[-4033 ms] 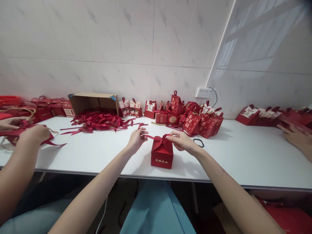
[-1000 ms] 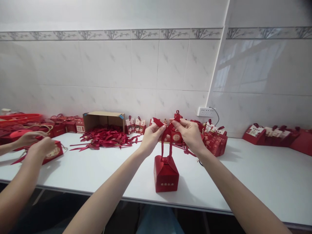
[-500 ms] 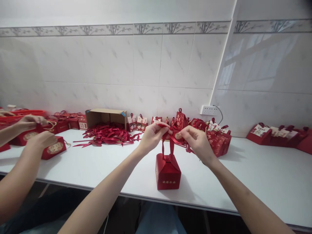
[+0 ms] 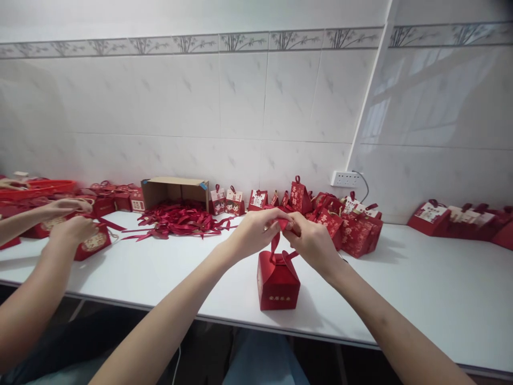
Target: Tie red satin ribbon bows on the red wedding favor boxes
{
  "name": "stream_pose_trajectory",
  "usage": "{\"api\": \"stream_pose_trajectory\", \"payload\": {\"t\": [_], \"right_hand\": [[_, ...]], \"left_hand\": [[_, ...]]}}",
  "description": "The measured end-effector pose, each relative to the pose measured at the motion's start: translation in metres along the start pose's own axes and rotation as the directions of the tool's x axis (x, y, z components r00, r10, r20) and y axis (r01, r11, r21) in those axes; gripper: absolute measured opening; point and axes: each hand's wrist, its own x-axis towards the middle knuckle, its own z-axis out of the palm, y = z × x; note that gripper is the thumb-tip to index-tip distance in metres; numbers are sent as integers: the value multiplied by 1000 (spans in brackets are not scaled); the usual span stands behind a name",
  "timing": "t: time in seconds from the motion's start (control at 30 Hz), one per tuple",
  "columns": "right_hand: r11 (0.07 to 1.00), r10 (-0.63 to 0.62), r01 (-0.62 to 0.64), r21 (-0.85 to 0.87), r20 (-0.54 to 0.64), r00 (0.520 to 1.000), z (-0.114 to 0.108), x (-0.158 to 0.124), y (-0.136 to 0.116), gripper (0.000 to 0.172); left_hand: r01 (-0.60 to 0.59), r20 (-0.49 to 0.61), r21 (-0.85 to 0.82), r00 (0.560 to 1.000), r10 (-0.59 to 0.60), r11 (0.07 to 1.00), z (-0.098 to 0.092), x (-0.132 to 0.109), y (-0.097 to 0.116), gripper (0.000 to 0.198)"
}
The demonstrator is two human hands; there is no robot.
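A small red gift box with gold lettering stands near the front edge of the white table. A red ribbon runs up from its top flaps. My left hand and my right hand meet just above the box, fingers pinched on the ribbon's ends. Both hands are closed on the ribbon, almost touching each other.
A pile of loose red ribbons lies before an open cardboard box. Several finished red boxes line the wall, more at far right. Another person's hands work on a red box at left.
My hands have come down and together over the box, shortening the ribbon loop that was held high a second ago. The person at left keeps handling a red box.
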Motion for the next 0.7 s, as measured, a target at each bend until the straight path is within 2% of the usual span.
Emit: {"api": "stream_pose_trajectory", "payload": {"t": [0.03, 0.1, 0.2, 0.27, 0.37, 0.43, 0.5, 0.6, 0.7], "right_hand": [[1000, -5, 5, -27, -19, 1000, 2, 0, 0, 15], [999, 15, -15, 38, -8, 1000, 4, -1, -1, 18], [952, 42, -48, 303, 28, 999, 4, 0, -2, 19], [861, 57, -94, 500, 89, 994, 2, 1, -2, 21], [652, 127, -226, 724, 189, 974, 0, 4, -2, 23], [543, 226, -297, 786, 204, 953, 1, 6, -2, 23], [484, 335, -343, 805, 192, 922, 3, 9, -2, 24], [414, 470, -337, 846, 119, 875, 4, 13, -2, 34], [365, 559, -259, 894, 12, 829, 1, 15, 2, 43]], "left_hand": [[-17, 0, 28, 1000, 17, 999, 1, 0, -1, 21], [-38, -11, 58, 999, 39, 998, 2, 0, -3, 23], [-39, -29, 46, 999, 40, 998, 2, -1, -5, 24], [-34, -43, 10, 998, 35, 999, 1, -1, -4, 22], [-10, -57, -57, 998, 7, 998, 0, -1, -2, 16], [16, -51, -99, 998, -21, 995, 1, -1, -1, 14], [29, -49, -148, 998, -37, 989, 4, -1, 0, 12], [67, -101, -334, 989, -106, 940, 9, -1, -2, 12], [122, -162, -605, 948, -272, 787, 13, -4, -10, 20]]}}
